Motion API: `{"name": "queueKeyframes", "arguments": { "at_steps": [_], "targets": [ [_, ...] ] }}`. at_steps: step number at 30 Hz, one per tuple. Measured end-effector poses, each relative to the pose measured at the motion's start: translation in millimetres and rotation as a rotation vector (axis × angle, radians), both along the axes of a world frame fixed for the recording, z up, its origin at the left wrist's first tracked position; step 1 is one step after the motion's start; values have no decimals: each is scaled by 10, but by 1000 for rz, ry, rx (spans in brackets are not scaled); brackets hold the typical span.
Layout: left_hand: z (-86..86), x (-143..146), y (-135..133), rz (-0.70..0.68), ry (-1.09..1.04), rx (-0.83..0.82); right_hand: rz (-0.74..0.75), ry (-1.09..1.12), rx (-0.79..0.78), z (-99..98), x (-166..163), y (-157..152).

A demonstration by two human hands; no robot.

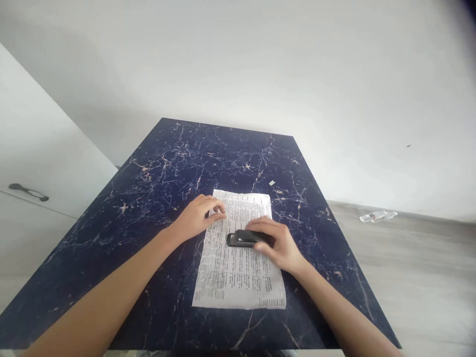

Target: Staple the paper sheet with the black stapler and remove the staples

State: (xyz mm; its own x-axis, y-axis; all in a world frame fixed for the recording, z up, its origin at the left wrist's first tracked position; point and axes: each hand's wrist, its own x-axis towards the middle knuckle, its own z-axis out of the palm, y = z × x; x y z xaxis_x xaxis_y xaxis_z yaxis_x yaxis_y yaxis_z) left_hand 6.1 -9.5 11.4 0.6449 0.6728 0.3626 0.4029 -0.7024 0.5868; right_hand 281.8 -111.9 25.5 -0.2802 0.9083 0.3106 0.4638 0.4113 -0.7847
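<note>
A printed sheet of paper (pixel 238 267) lies on a dark blue marble-patterned table (pixel 174 163). My left hand (pixel 199 215) rests on the sheet's upper left edge, its fingers curled and pinching the paper. A black stapler (pixel 241 238) lies across the middle of the sheet, pointing left. My right hand (pixel 277 243) is wrapped round the stapler's rear part, thumb beneath and fingers over the top.
A small white scrap (pixel 271 183) lies on the table beyond the paper. A white cabinet with a dark handle (pixel 29 192) stands at the left. A clear plastic bottle (pixel 377 216) lies on the grey floor at the right, near the white wall.
</note>
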Motion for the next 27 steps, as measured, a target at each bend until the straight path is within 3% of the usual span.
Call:
{"name": "queueKeyframes", "arguments": {
  "at_steps": [3,6,10,14,21,24,27],
  "targets": [
    [10,-21,2,210,-37,27,-289,-124,62,7,213,190],
    [-10,30,-21,167,96,87,-433,-486,7,-44,366,548],
    [-64,71,-50,75,271,114,-326,-795,-167,-203,225,974],
    [-42,-69,-2,122,334,40,-226,-885,-98,-318,-152,1157],
    [120,-723,193,250,406,-148,5,-902,-9,-291,-931,1527],
    [134,-1011,131,326,372,-136,136,-881,36,-295,-1377,1683],
    [103,-1292,0,301,248,-122,205,-868,73,-346,-1851,1774]
  ]
}}
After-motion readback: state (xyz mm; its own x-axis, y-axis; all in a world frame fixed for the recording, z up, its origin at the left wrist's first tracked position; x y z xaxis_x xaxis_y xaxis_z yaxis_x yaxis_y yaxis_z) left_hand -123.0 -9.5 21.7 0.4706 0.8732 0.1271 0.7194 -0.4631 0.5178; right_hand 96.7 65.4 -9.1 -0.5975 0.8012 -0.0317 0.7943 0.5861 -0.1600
